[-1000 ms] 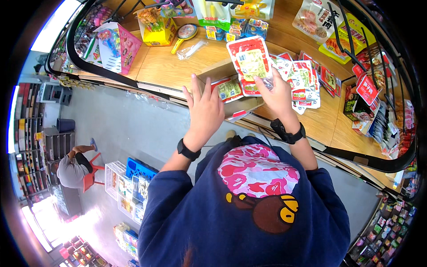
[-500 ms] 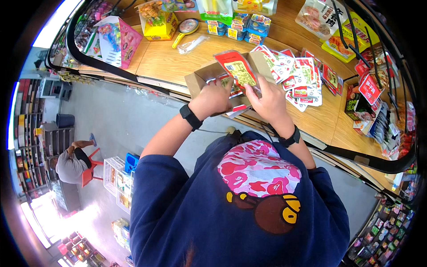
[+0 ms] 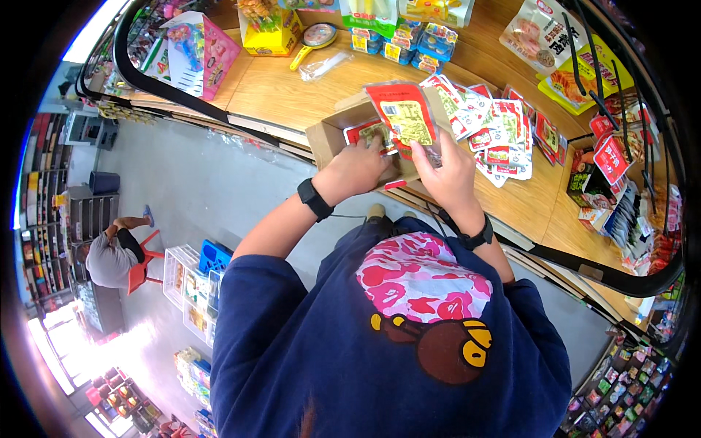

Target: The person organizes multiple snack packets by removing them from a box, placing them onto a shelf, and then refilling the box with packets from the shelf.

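An open cardboard box (image 3: 326, 139) sits at the front edge of a wooden shelf (image 3: 292, 91). My left hand (image 3: 358, 169) reaches into it, fingers on red snack packets (image 3: 367, 133) inside. My right hand (image 3: 447, 171) holds up a red and yellow snack packet (image 3: 404, 117) just above the box. A spread of similar red and white packets (image 3: 500, 131) lies on the shelf to the right of the box. Both wrists wear black bands.
A pink box (image 3: 204, 47), a yellow box (image 3: 266, 29), a toy pan (image 3: 315, 40) and blue packs (image 3: 420, 44) stand at the back of the shelf. Hanging goods (image 3: 617, 160) fill the right. A black rail (image 3: 161, 87) curves in front. Another person (image 3: 109, 255) sits on a red stool far left.
My left hand has gone down from beside the raised packet into the box. My right hand has lowered and tilted its packet toward the box.
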Motion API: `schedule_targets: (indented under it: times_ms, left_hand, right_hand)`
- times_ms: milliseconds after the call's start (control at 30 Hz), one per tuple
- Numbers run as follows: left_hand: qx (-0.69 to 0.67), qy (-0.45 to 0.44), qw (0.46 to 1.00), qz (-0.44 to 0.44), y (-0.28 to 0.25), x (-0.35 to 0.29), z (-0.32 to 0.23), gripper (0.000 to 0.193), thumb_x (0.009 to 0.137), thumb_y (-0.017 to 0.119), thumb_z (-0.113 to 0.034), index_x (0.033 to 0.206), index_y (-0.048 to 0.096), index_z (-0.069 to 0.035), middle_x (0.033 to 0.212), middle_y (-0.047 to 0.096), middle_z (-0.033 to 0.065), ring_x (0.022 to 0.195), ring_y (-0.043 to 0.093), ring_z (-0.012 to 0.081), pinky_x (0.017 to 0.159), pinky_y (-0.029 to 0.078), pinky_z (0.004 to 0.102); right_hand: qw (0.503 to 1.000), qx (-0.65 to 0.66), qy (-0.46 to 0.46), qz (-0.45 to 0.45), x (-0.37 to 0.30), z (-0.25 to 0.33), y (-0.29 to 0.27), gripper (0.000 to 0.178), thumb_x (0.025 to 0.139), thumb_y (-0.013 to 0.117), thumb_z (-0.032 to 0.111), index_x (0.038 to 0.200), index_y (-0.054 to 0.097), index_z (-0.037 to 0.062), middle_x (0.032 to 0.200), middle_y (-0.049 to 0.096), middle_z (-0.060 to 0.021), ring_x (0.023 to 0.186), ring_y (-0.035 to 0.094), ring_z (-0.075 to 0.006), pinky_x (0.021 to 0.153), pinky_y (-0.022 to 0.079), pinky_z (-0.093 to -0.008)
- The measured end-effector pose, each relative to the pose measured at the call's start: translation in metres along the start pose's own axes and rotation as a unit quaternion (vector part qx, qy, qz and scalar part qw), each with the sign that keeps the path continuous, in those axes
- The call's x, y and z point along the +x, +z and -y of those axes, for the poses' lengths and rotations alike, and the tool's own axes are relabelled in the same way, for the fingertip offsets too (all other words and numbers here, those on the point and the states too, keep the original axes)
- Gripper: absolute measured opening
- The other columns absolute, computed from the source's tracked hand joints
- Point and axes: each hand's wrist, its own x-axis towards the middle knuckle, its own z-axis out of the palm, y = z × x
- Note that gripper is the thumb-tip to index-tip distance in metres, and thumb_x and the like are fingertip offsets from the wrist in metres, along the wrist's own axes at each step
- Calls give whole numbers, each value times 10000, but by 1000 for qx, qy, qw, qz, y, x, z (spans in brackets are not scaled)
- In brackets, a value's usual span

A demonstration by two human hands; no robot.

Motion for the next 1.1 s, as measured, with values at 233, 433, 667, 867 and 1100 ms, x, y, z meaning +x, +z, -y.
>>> schedule_targets:
  times_ms: [233,433,667,867,1100]
  left_hand:
    - [76,-34,972,-221,-14,4,-7,215,836,601,-112,991,678,15,1194,634,218,978,671,312,773,563,344]
    - [-120,-19,978,-170,-57,-13,-21,237,912,601,-232,958,681,-13,867,690,148,746,677,320,651,545,409]
    - [-174,-10,982,-76,-73,-25,-51,432,945,589,-439,927,702,-22,771,679,169,707,669,345,620,526,417]
    - [-144,-36,985,-88,-31,-30,-62,314,863,603,-193,1095,702,-7,982,712,150,707,688,302,657,554,389]
    - [-154,-37,980,-119,-20,-28,-71,401,812,583,-95,1204,655,-50,1104,694,80,759,694,277,675,552,382]
  right_hand:
    - [999,-11,38,-32,8,0,0,451,861,727,175,1260,574,33,890,706,-186,748,711,-316,617,542,-394]
    - [998,-30,60,11,18,-5,-13,443,951,592,97,1387,567,167,767,610,-145,640,599,-279,608,481,-387]
    - [974,167,142,46,21,-26,-21,376,963,509,83,1324,615,68,1191,664,-174,1019,637,-222,923,469,-291]
    - [865,404,282,97,26,-17,-39,675,795,372,-98,1464,434,-36,1431,524,-169,1248,544,-166,1047,401,-271]
    - [880,398,251,68,31,-5,-46,686,842,417,-210,1488,420,23,1306,616,-115,1133,608,-124,1003,460,-263]
